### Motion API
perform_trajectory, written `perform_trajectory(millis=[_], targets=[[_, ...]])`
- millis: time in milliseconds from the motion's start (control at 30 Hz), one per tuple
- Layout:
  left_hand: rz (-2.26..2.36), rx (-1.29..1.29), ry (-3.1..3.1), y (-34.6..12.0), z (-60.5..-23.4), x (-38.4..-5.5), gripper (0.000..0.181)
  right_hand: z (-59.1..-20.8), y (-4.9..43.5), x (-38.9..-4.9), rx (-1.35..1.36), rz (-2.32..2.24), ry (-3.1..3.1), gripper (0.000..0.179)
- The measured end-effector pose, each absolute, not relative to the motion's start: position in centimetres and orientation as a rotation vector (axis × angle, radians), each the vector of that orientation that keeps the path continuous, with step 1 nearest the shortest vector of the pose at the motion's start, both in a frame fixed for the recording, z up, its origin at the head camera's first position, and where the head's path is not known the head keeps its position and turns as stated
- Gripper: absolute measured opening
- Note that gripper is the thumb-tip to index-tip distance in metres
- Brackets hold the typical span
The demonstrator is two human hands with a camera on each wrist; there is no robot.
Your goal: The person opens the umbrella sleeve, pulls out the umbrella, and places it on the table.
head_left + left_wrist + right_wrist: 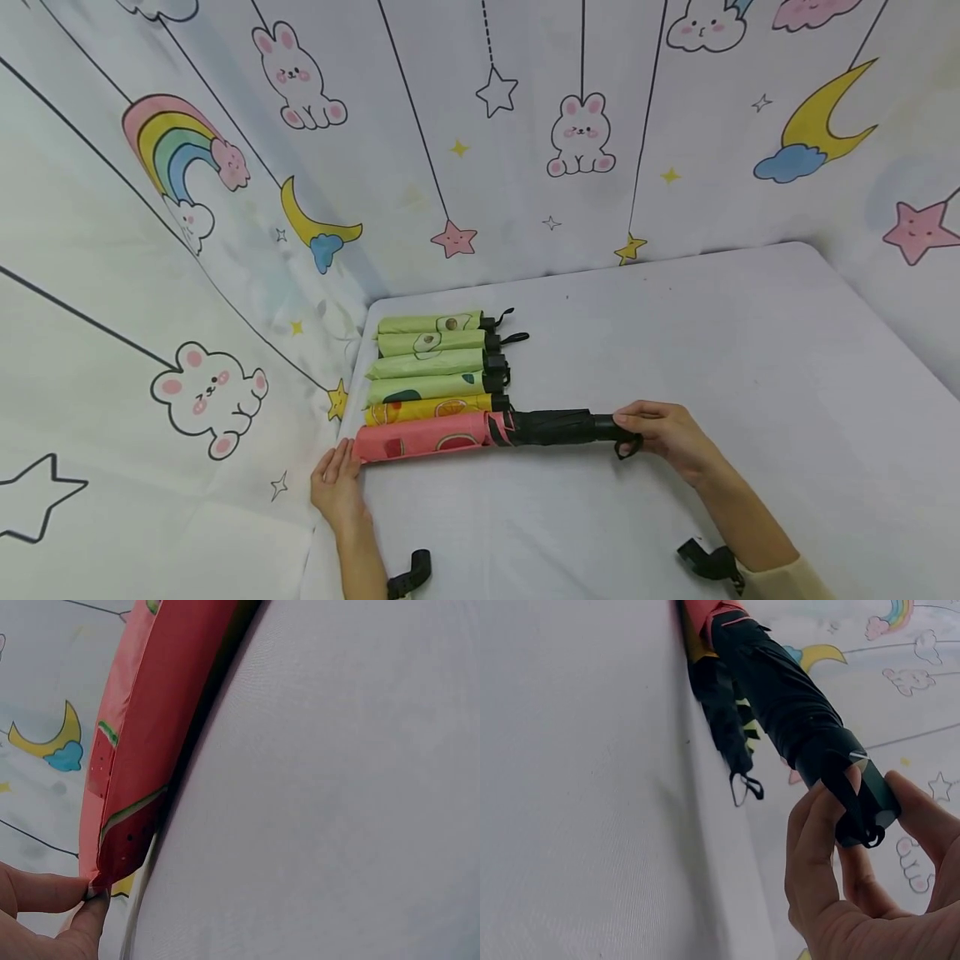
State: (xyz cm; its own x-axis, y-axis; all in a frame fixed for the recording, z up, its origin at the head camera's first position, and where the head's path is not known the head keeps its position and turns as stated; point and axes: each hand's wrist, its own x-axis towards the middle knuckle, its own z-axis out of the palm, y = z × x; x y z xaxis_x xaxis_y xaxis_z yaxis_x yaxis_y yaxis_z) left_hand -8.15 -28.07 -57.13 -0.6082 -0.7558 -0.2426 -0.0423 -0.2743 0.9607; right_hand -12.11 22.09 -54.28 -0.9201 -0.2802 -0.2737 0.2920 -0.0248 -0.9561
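Observation:
A folded black umbrella (555,427) lies level near the front of the row, its far part inside a red watermelon-print sleeve (423,439). My left hand (337,492) pinches the closed left end of this sleeve between thumb and finger, as the left wrist view shows. At the other end, my right hand (663,433) grips the umbrella's black handle (855,780), with a wrist loop hanging beside the fingers. A stretch of black folded canopy shows between the sleeve's mouth and the handle.
Just behind lies a yellow orange-print umbrella (435,409). Several green sleeved umbrellas (431,362) lie parallel beyond it, handles to the right. White cloth covers the table (675,342); a cartoon-print curtain (517,192) hangs along its back and left edges.

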Motion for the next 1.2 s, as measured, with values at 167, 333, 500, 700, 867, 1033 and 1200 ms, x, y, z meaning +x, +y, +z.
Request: perform_trajectory(millis=[167, 333, 500, 700, 867, 1033, 1200], targets=[[-1.936, 0.989, -1.478, -28.1, -57.1, -8.1, 0.059, -54.1, 22.7, -12.1, 0.018, -1.988, 1.892, 0.033], [-1.938, 0.998, -1.470, -28.1, -57.0, -8.0, 0.059, -53.8, 23.2, -12.0, 0.008, -1.980, 1.897, 0.039], [-1.944, 1.000, -1.450, -28.0, -56.9, -8.0, 0.057, -53.7, 23.8, -12.1, -0.014, -1.977, 1.894, 0.040], [-1.940, 1.008, -1.459, -28.0, -57.0, -8.0, 0.058, -53.8, 24.4, -12.0, -0.011, -1.970, 1.897, 0.037], [-1.936, 1.003, -1.459, -28.0, -56.9, -7.9, 0.058, -54.1, 24.9, -11.9, -0.008, -1.969, 1.895, 0.032], [-1.948, 0.997, -1.456, -28.0, -56.8, -7.9, 0.059, -54.6, 25.6, -11.6, 0.014, -1.962, 1.897, 0.033], [-1.950, 1.003, -1.452, -28.0, -56.9, -7.8, 0.059, -54.9, 26.4, -11.4, 0.066, -1.955, 1.907, 0.031]])
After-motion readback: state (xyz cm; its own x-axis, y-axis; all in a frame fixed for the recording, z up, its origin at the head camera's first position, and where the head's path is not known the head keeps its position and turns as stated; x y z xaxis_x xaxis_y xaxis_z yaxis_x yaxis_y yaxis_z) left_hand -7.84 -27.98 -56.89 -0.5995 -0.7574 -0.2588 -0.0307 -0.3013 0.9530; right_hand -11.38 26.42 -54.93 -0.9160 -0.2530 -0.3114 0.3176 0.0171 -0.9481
